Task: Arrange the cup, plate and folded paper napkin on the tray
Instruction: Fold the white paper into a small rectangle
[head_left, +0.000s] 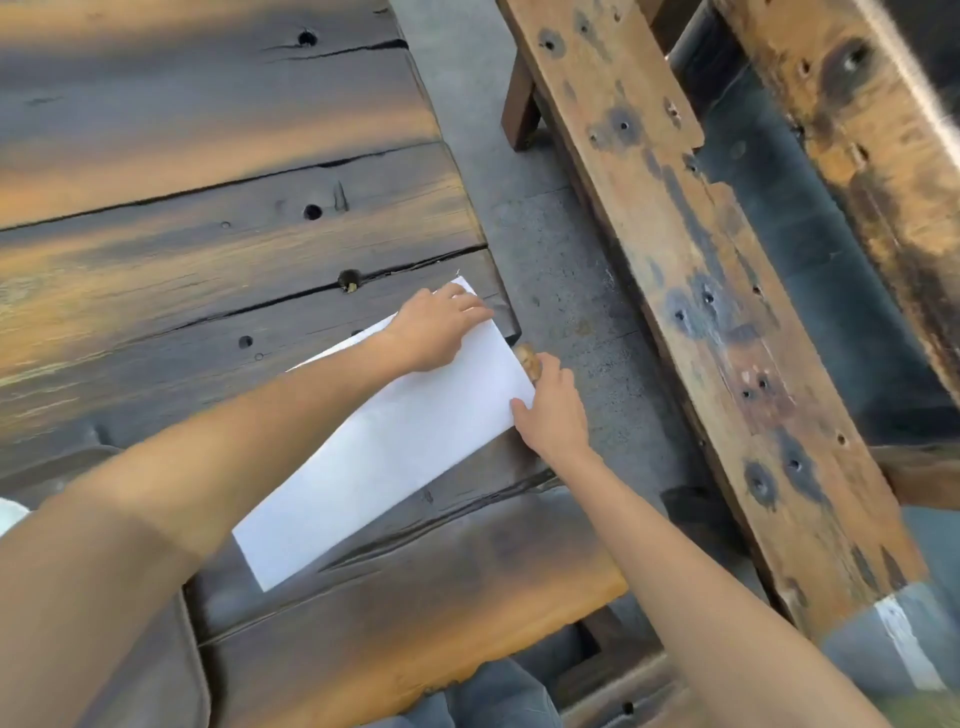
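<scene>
A white paper napkin (395, 441), folded into a long strip, lies slantwise on the dark wooden table (208, 218) near its right edge. My left hand (436, 332) presses flat on the strip's far end, fingers together. My right hand (553, 410) rests at the strip's right edge, thumb on the paper and fingers curled over the table's edge. No cup, plate or tray is in view.
A weathered wooden bench (701, 312) runs along the right, across a strip of grey concrete floor (545, 234). The table's planks have cracks and knot holes. A small white patch (10, 512) shows at the far left edge.
</scene>
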